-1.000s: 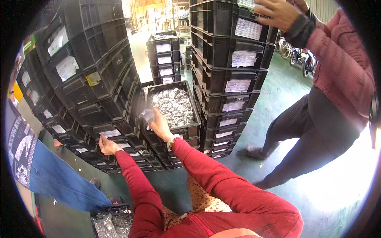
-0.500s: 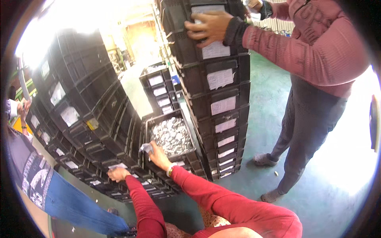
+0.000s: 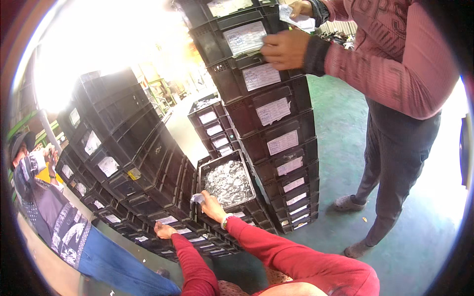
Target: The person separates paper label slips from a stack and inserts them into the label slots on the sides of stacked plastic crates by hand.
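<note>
My right hand (image 3: 212, 207) is closed on a small crumpled white paper slip (image 3: 198, 198). It is just in front of a black crate (image 3: 253, 191) filled with small shiny metal pieces (image 3: 228, 181). My left hand (image 3: 165, 230) is lower and to the left, against the front of a stacked black crate near a white paper label (image 3: 167, 220). Its fingers are curled, and whatever is between them is too small to make out.
A tall stack of labelled black crates (image 3: 276, 106) rises to the right, another (image 3: 118, 133) to the left. At right, a person in a pink top (image 3: 390, 64) reaches to a label, holding papers (image 3: 297, 18). Another person (image 3: 54, 207) stands far left.
The view has shifted, so the stacks sit further right and lower. The co-worker's hand has moved off an upper label toward its right edge. My hands keep about the same places by the crates.
</note>
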Available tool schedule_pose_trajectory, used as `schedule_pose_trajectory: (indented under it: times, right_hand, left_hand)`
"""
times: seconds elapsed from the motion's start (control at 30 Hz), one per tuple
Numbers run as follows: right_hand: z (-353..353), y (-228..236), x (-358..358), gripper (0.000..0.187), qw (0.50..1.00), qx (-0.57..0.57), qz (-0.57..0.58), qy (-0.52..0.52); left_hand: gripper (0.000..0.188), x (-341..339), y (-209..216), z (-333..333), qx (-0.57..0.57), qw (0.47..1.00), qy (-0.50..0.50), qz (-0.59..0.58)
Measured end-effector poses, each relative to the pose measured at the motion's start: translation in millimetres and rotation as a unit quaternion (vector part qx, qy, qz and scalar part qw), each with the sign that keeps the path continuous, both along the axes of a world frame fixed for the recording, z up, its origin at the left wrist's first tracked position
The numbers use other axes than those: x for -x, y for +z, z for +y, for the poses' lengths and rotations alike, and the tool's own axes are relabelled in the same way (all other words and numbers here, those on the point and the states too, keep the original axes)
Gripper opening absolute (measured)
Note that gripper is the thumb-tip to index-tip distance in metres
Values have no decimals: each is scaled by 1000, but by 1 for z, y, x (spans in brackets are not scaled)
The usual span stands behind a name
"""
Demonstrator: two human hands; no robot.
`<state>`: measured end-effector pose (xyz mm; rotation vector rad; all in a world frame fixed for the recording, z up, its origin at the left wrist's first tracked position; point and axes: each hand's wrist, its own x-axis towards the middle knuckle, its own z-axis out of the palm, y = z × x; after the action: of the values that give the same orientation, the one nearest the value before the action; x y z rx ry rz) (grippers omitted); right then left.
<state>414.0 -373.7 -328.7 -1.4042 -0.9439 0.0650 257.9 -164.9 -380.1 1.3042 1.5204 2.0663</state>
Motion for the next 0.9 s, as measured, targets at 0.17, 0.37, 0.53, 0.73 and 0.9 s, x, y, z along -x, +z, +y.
schedule_pose_trajectory:
  times: [0.17, 0.37, 0.53, 0.73, 0.9]
  right_hand:
    - [11, -10, -2, 34, 1000, -2, -11, -14]
    - [20, -14, -7, 34, 999, -2, -29, -30]
    - [17, -11, -10, 31, 999, 11, -24, -39]
    - [4, -9, -5, 31, 999, -20, -32, -18]
    - [15, -10, 3, 33, 998, -25, -50, 0]
  left_hand:
    - [18, -9, 20, -1, 159, 986, 15, 50]
    - [25, -18, 17, 1, 190, 978, 45, 77]
    - [22, -22, 8, 8, 144, 982, 89, 80]
    - [26, -20, -5, -13, -54, 995, 78, 43]
    - [26, 3, 8, -47, -78, 996, -33, -39]
